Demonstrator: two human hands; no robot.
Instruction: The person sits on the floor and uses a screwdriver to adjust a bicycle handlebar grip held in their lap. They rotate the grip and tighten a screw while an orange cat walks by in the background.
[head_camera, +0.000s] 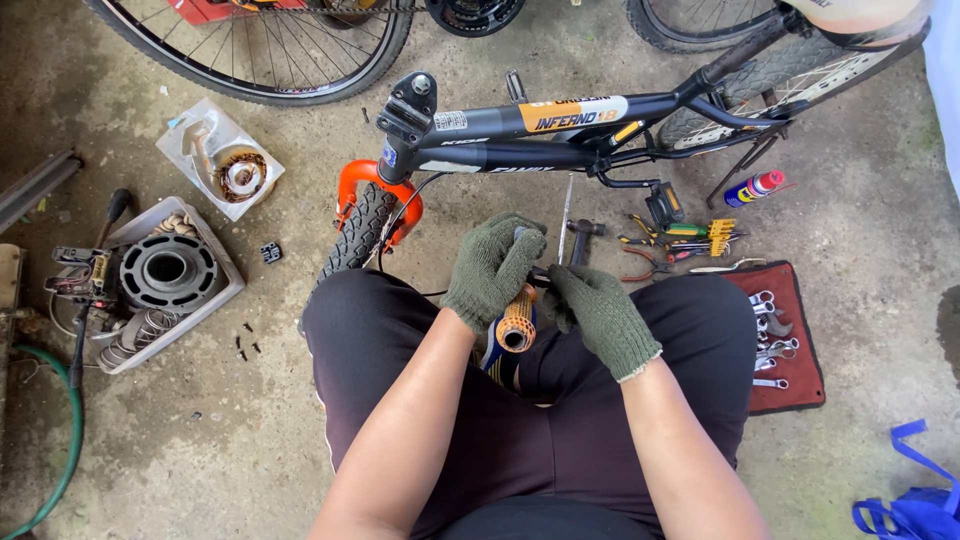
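My left hand (493, 266), in a green knit glove, is closed around the upper part of a handlebar with an orange grip (517, 322) that points toward me between my knees. My right hand (598, 312), gloved the same way, rests against the bar just right of the grip; whether it holds a tool is hidden by the glove. In front of me a small black bicycle (520, 140) with an orange fork (362, 180) lies across the concrete floor, its stem clamp (412, 105) standing bare of a handlebar.
Pliers, hex keys and a hammer (670, 240) lie right of my hands, with a spray can (752, 188) beyond. A red cloth (805, 375) holds several wrenches. At left stand a plastic tray of metal parts (170, 275), a clear bag (220, 160) and a green hose (60, 440). A blue bag (915, 505) sits bottom right.
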